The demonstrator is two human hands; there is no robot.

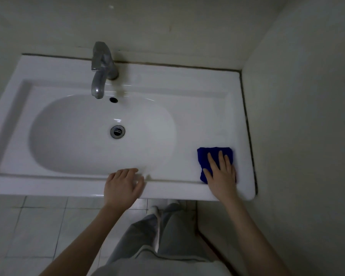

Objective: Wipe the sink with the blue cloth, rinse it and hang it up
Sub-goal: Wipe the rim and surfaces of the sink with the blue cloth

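Two walls [307, 116] meet in a corner beyond and to the right of the right hand's fingers [213, 162].

1. Sink [197, 92]: a white rectangular unit set into that corner. Its oval basin [78, 136] lies ahead of and to the left of the left hand's fingers [127, 172]. The flat deck runs under and beyond the right fingers.

2. Floor tiles [38, 226]: pale, below the sink's front edge and behind both hands.

3. Trousers [167, 236]: grey, on the person standing at the sink, behind and between the two wrists.

4. Faucet [102, 68]: grey metal, mounted on the back deck well beyond the left fingers, with its spout over the basin's rear edge.

5. Left hand [122, 188]: rests on the front rim. The fingers are loosely bent with their tips at the basin's near edge, and they hold nothing.

6. Right hand [222, 176]: lies palm down on the deck at the front right corner. The fingers are straight and slightly spread, pressing flat on the cloth without gripping it.

7. Blue cloth [207, 156]: folded into a small pad, flat on the deck directly under the right fingers. Its far edge shows just beyond the fingertips and its left edge beside the thumb.

8. Drain [117, 132]: a metal ring at the basin's centre, ahead of the left fingertips.

9. Overflow hole [113, 100]: dark, in the rear basin wall, just right of the spout tip.
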